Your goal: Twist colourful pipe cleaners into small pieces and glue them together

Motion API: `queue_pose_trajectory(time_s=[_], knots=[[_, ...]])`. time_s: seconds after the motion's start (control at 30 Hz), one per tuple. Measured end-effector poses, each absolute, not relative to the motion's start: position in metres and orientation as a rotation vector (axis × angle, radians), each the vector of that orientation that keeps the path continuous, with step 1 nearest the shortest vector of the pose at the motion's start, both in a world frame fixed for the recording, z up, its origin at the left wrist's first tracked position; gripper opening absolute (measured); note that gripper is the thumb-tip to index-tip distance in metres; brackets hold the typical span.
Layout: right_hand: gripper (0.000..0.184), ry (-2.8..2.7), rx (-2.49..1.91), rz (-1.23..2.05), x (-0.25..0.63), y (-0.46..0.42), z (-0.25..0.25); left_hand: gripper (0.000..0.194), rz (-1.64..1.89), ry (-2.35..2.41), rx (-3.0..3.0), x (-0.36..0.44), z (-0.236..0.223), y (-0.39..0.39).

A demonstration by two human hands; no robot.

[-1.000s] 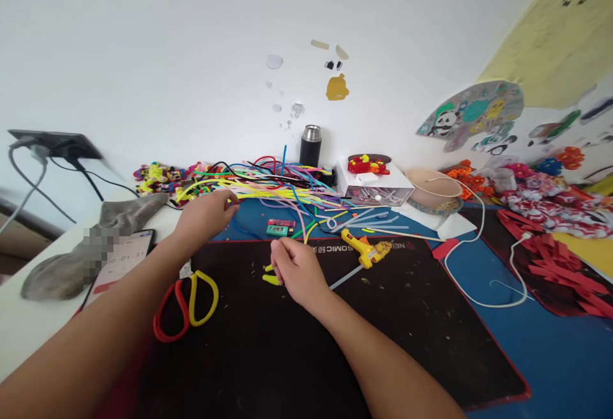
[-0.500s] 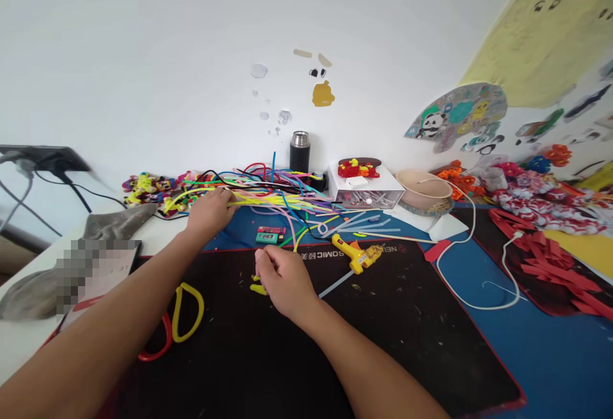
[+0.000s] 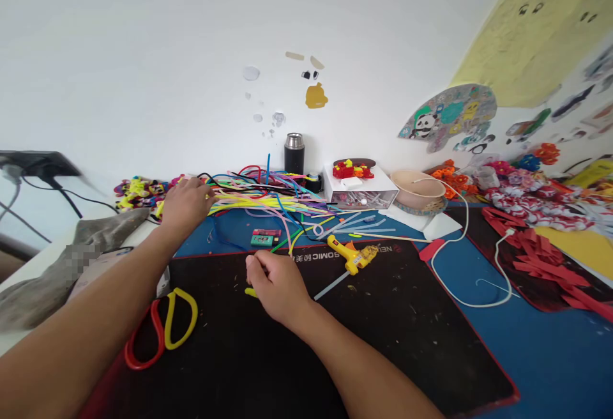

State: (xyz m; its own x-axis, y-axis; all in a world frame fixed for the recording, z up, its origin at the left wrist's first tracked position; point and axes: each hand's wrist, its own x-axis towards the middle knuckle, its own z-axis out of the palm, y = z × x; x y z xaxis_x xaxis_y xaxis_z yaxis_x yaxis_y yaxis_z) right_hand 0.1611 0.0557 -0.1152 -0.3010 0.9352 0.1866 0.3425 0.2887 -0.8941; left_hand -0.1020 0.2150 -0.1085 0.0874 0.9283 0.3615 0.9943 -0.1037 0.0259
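My left hand [image 3: 186, 203] is over the left end of a loose heap of pipe cleaners [image 3: 249, 200] in many colours. Its fingers bend down at the yellow ones, and the tips are hidden, so I cannot tell whether they grip any. Above the black desk mat [image 3: 230, 361], my right hand [image 3: 278, 283] is closed, thumb against the curled fingers. A short fuzzy yellow piece [image 3: 249, 292], apparently pipe cleaner, sticks out below the thumb side; the hand hides the rest. Scissors with one red and one yellow handle [image 3: 181, 318] lie under my left forearm.
A yellow glue gun [image 3: 352, 255] lies right of my right hand. Behind it stand a white box [image 3: 364, 182], a black thermos [image 3: 294, 154] and a beige bowl [image 3: 416, 189]. A white cable [image 3: 433, 266] loops across the right. Red strips [image 3: 541, 256] lie beyond it.
My left hand has shifted left along the pipe cleaners, away from the middle of the yellow bundle. My right hand stays closed in nearly the same place. The view has turned slightly right.
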Motion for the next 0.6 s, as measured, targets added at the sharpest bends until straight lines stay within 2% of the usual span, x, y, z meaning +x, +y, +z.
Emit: queue_pose_trajectory(time_s=[0.17,0.6], knots=[[0.041,-1.886,-1.147,0.923,0.16,0.054,-0.111,0.035,-0.314,-1.826,-2.109,-0.099,-0.103,0.21],[0.041,-2.017,-1.171,0.809,0.162,0.052,-0.112,0.045,-0.469,-2.024,-2.038,-0.122,-0.078,0.198]])
